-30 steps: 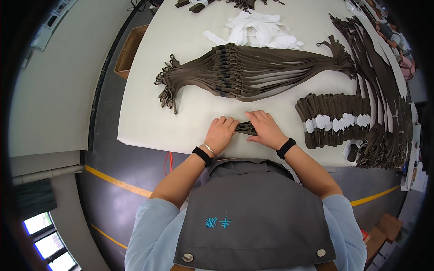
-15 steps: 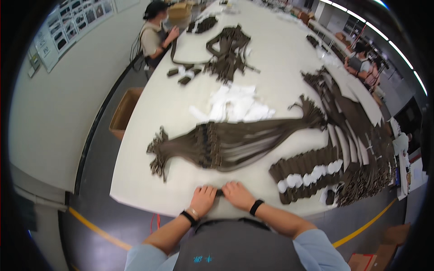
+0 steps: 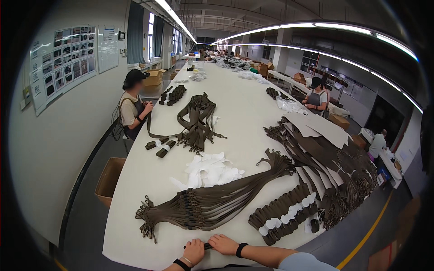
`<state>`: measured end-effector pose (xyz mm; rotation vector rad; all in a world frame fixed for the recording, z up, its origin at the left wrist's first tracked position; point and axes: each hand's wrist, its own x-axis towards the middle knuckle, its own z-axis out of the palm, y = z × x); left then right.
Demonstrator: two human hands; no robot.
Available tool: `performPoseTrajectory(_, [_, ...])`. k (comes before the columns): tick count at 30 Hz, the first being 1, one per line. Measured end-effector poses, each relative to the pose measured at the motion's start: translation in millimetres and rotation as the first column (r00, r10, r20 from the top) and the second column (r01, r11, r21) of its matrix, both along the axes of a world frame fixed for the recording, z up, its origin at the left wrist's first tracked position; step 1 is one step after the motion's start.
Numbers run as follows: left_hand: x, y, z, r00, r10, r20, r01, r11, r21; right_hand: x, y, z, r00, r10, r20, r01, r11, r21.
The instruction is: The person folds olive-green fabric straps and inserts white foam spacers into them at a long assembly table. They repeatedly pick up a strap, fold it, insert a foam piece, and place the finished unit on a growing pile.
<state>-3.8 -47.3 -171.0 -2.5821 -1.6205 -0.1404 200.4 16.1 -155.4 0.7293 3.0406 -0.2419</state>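
Note:
At the near edge of the white table (image 3: 149, 257), my left hand (image 3: 193, 251) and my right hand (image 3: 224, 244) are side by side. Both have their fingers closed on a dark folded webbing strap (image 3: 207, 246), which shows only in the gap between them. Just beyond lies a long bundle of dark brown straps (image 3: 226, 198), with metal hooks at its left end and black fittings across its middle. To the right sits a row of folded straps (image 3: 271, 224) wrapped with white bands. White paper slips (image 3: 208, 170) are heaped behind the long bundle.
A large pile of straps (image 3: 343, 185) with grey sheets (image 3: 316, 125) covers the right side. Farther off are tangled straps (image 3: 196, 119) and banded bundles (image 3: 173, 95). One co-worker (image 3: 134, 104) stands left, holding a strap; another (image 3: 316, 97) is across. A cardboard box (image 3: 110, 178) stands left.
The view has tilted up, so more of the room shows and my hands appear lower. Both hands keep hold of the folded strap near the table edge.

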Motion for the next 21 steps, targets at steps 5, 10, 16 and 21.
performPoseTrajectory(5, [4.1, 8.1, 1.1, 0.958, -0.112, 0.264, 0.112, 0.994, 0.013, 3.8, -2.7, -2.8, 0.999, -0.04, -0.008, 0.04, 0.999, 0.027])
performPoseTrajectory(10, [0.7, 12.1, 2.0, 0.972, -0.111, 0.205, 0.125, 0.991, -0.057, 2.2, -4.1, -4.3, 0.998, -0.047, -0.046, 0.05, 0.997, 0.062])
performPoseTrajectory(16, [3.4, 13.7, 0.9, 0.966, -0.128, 0.225, 0.137, 0.99, -0.021, 2.2, -7.0, -7.2, 0.995, -0.099, -0.006, 0.099, 0.993, 0.069])
performPoseTrajectory(21, [1.3, 11.3, 2.9, 0.972, -0.111, 0.208, 0.12, 0.992, -0.032, 3.7, 10.1, 5.1, 0.991, -0.114, -0.076, 0.097, 0.974, -0.203])
